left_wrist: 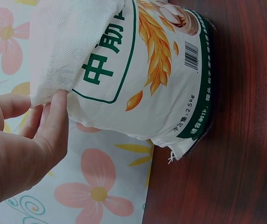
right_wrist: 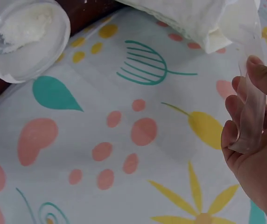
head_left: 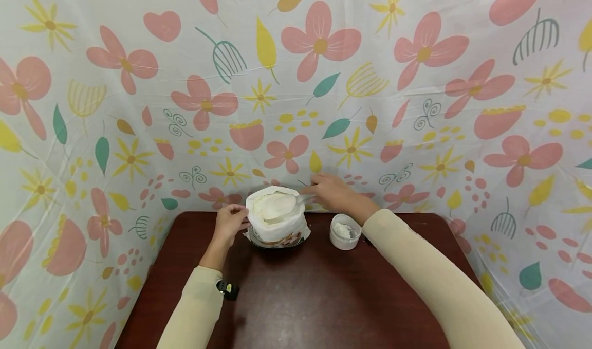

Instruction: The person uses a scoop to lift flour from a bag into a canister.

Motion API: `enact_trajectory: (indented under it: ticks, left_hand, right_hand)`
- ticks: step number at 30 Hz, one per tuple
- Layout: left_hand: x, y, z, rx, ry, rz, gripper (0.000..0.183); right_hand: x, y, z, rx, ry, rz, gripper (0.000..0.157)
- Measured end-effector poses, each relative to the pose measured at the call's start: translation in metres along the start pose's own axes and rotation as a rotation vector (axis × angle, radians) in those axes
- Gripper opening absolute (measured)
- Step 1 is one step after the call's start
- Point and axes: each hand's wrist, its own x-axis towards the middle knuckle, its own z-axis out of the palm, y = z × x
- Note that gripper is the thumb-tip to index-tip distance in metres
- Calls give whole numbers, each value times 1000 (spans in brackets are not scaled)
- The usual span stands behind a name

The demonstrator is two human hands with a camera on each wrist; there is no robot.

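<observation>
left wrist: bag [left_wrist: 133, 77] cut off above | right wrist: bowl [right_wrist: 36, 59] cut off above | head: print [head_left: 285, 239] illegible

High forward-down head view, close wrist views, bag [head_left: 279, 231] in all

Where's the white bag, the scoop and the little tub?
White bag [left_wrist: 124, 84], left wrist view: its printed side.
Scoop [right_wrist: 252, 114], right wrist view: its handle.
Little tub [head_left: 344, 242], head view: its front wall.

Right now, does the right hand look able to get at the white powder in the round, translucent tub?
Probably yes: the round, translucent tub is open-topped beside the right forearm, exposing its white powder. The right hand, though, holds a clear plastic scoop at the white cloth bag's open mouth.
</observation>
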Motion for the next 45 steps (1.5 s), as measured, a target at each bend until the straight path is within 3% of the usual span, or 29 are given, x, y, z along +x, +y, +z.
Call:
enact_trajectory:
  ticks: [22,33,45]
  left_hand:
    - [-1,2,0,-10,-9,-7,31]
    - [0,0,-1,-20,-7,0,28]
    - [0,-1,0,-7,4,-5,25]
  right_hand:
    - [-43,-13,48,155,250,205,36]
    - [-50,-18,61,238,273,298,38]
    - [-55,-19,61,254,314,291,39]
